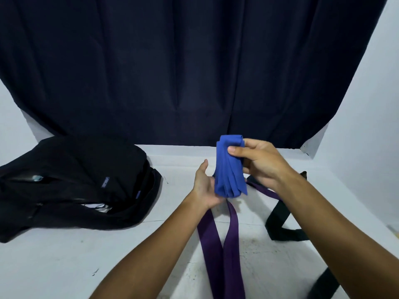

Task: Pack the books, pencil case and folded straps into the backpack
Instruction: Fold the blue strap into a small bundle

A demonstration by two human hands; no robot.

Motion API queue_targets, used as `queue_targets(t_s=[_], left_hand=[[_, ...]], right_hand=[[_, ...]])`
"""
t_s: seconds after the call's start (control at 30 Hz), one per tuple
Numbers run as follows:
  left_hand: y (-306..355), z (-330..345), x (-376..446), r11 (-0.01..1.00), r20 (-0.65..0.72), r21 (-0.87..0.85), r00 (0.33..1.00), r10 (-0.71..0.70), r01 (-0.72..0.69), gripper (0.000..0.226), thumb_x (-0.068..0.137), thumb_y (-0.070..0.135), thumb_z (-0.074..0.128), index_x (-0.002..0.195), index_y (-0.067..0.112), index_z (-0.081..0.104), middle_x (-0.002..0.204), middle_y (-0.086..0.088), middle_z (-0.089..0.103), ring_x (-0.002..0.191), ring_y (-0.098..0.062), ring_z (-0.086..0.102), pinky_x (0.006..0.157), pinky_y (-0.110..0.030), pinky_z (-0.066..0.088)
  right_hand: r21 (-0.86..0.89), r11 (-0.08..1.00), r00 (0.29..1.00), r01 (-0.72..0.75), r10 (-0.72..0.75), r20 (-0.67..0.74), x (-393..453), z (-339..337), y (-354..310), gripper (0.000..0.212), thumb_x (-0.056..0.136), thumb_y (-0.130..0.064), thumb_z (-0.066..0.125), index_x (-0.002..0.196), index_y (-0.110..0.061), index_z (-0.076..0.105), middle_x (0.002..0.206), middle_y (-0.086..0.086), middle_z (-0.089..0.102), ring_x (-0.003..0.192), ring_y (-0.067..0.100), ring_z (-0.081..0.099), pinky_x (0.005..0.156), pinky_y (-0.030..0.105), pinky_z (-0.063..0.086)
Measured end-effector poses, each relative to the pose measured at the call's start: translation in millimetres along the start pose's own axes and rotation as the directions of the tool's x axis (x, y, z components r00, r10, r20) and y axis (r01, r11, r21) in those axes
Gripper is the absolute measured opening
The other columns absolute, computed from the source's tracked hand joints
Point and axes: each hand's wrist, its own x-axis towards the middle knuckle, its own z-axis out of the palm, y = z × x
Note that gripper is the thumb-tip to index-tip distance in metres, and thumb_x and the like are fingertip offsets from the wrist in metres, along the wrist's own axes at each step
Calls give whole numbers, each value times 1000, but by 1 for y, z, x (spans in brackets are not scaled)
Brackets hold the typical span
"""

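Right hand point(262, 162) pinches the folded blue strap point(230, 167), left hand point(205, 186) cupped open beneath; a slackened grip likely lets folds spill apart.

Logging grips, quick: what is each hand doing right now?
Left hand: open, palm supporting the folded blue strap.
Right hand: pinching that strap near its top.

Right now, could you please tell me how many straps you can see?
3: a folded blue strap held in both hands, a purple strap lying on the table below it, and a black strap at right. Others may be inside the backpack.
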Motion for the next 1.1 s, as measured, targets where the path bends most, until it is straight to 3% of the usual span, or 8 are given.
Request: queue_targets(t_s=[0.1,0.2,0.37,0.47,0.67,0.8,0.93,1.1], left_hand=[[4,-2,7,984,-39,129,990,132,-126,41,92,30,55,118,-1,58,101,-19,67,90,-34,65,82,-43,52],[7,-7,8,958,-38,248,987,158,-144,31,93,21,52,115,0,58,96,-19,66,87,-31,64,79,-41,53],[4,-9,-8,960,153,216,977,150,-181,60,89,54,51,115,3,69,115,-22,65,100,-36,63,107,-52,38],[0,-8,-15,955,208,214,965,161,-205,74,82,64,52,122,4,66,124,-23,62,110,-39,60,106,-52,39],[-3,-5,-24,900,336,339,929,155,-273,75,67,44,85,125,2,61,122,-23,62,111,-34,62,97,-42,52],[-7,-12,-18,837,273,458,943,189,-300,62,69,6,77,127,3,56,116,-23,63,112,-38,61,95,-46,50],[-5,-19,-17,859,220,425,953,209,-287,50,72,-4,63,122,0,57,110,-26,64,99,-34,65,83,-40,56],[0,-27,-18,892,105,339,954,280,-299,50,68,-6,61,117,0,55,103,-23,63,91,-33,67,80,-44,57]], right_hand=[[-7,998,996,-60,60,67,-15,1,15,18,82,-5,69,100,-4,71,99,14,73,91,27,70,83,40,55],[-8,996,991,-94,94,90,-23,-1,26,22,79,-4,70,101,-2,71,101,15,73,92,25,71,86,38,57],[-41,999,999,-33,32,-17,-18,-2,29,10,82,-1,69,91,-4,72,83,4,74,73,11,69,65,20,53],[-66,997,996,-45,40,-75,-10,-1,28,11,82,-5,72,93,-3,73,82,4,73,71,11,67,60,20,50],[-83,992,985,-95,82,-151,3,1,34,19,81,-9,74,97,1,73,79,7,71,60,11,65,50,21,48],[-122,987,983,-107,86,-164,6,4,41,24,80,-13,76,98,1,71,83,12,70,67,17,65,51,23,49],[-81,980,970,-181,165,-176,6,5,44,44,80,-22,78,117,-17,55,77,3,66,58,11,58,57,25,49],[-57,949,947,-310,302,-109,-2,4,58,46,82,-34,75,121,-16,59,111,14,68,94,28,69,75,38,59]])
